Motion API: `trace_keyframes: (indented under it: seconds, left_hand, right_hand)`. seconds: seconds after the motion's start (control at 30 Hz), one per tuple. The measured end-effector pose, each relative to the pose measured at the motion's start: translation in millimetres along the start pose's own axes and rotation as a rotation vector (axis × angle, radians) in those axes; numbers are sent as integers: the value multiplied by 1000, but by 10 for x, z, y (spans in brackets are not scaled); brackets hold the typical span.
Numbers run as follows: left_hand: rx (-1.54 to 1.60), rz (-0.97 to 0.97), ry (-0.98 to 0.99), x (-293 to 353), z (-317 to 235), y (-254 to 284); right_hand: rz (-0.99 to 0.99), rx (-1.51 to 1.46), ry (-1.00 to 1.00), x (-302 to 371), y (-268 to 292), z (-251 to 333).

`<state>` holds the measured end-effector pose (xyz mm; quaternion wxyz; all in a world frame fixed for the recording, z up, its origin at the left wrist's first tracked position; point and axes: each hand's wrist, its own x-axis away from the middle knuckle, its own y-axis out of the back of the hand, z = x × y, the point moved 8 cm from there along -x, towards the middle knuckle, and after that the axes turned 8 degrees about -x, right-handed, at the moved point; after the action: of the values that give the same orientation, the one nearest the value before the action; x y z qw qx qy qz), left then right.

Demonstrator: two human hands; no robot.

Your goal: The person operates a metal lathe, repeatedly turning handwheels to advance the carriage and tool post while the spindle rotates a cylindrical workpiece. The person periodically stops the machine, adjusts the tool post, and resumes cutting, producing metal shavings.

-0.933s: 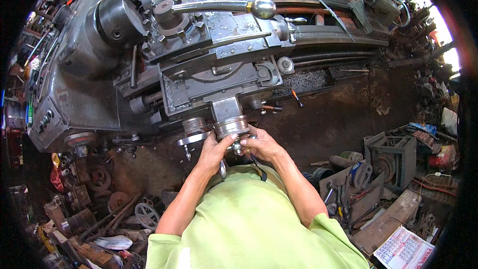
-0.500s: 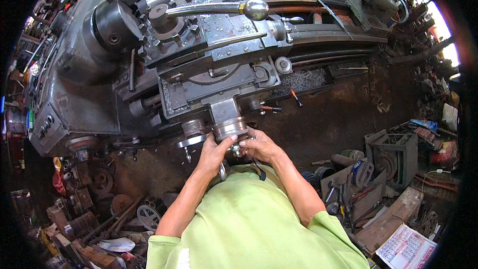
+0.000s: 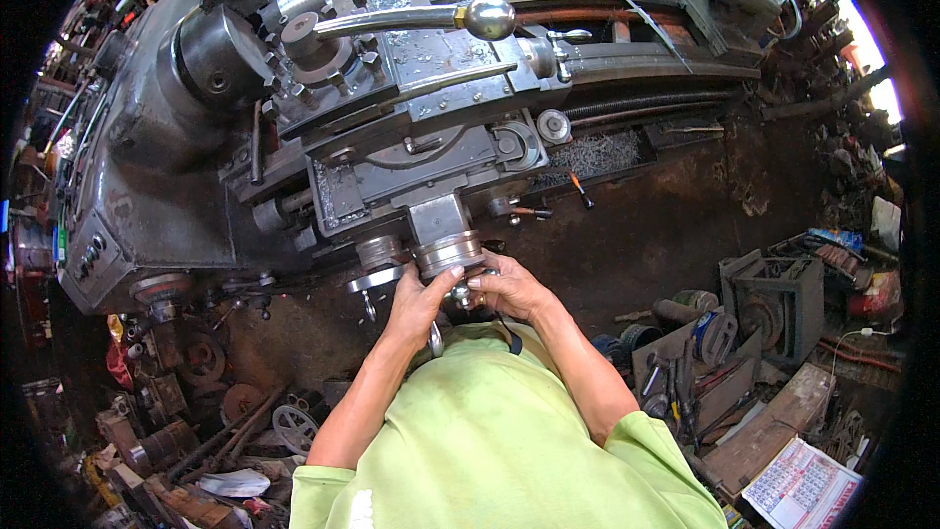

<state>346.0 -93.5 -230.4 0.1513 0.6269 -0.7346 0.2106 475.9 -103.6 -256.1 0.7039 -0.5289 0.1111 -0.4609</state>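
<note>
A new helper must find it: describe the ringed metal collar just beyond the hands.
Start at the big grey machine and find the left hand and right hand at its front. Just beyond them, at the near end of a squared metal block, sits the metal collar. Unlike the smaller collar to its left, it has both hands at its near edge.

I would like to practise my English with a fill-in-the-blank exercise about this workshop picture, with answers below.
1. Of the left hand and the right hand, the ____ one is nearer to the shiny handwheel.
2. The large lever has a metal ball at its ____ end, not its left.
3. The shirt's colour is light ____.
Missing words: left; right; green.
</note>
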Motion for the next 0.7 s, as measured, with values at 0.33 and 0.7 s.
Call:
trace_keyframes:
  seconds: [0.33, 0.7]
  left_hand:
    - [-5, -50, 134, 220, -82, 57]
    - [72, -249, 334, 665, 449, 635]
  right_hand:
    - [-476, 223, 79, 175, 1141, 525]
    - [-1192, 924, 67, 197, 3494, 1694]
